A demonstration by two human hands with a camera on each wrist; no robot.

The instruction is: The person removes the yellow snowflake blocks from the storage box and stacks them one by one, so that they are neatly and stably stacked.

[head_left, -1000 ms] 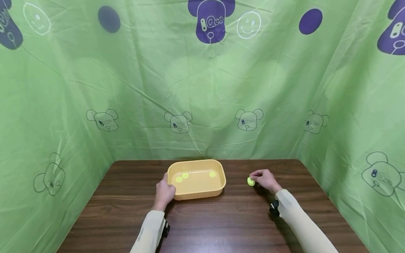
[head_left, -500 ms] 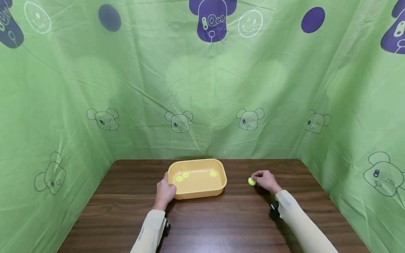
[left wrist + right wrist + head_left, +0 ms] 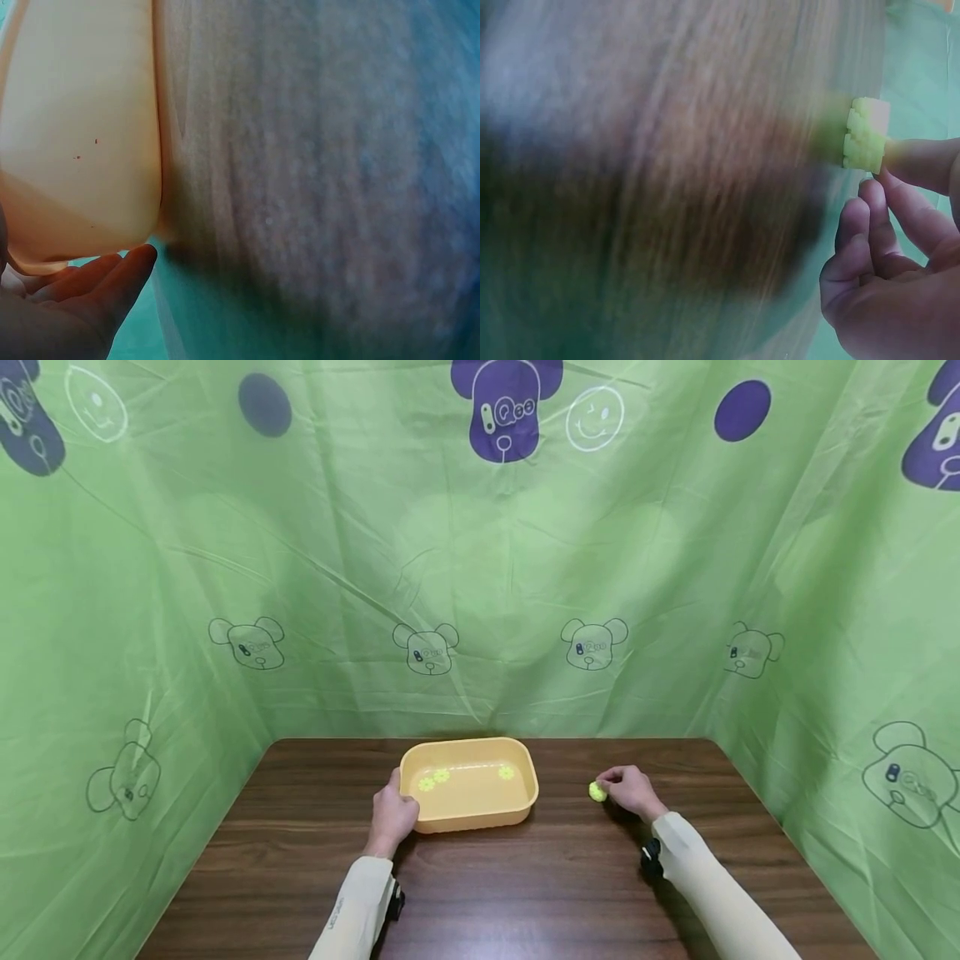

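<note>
A yellow-orange rectangular plastic basin stands left of centre on the table. Its left end is gripped by my left hand, thumb over the rim and fingers against the outside wall, as the basin side in the left wrist view also shows. Inside lie three yellow flower-shaped pieces, two of them side by side. Right of the basin, my right hand pinches a small yellow-green piece with a scalloped edge between thumb and forefinger, close over the table. The other right fingers are loosely curled.
The dark wood-grain table runs back to a green curtain printed with bear faces, which also hangs at both sides. A small black device sits at the right wrist, another black device at the left.
The small yellow-green piece has turned slightly in my right fingers. Both hands and the basin stay nearly where they were; the head view has shifted a little.
</note>
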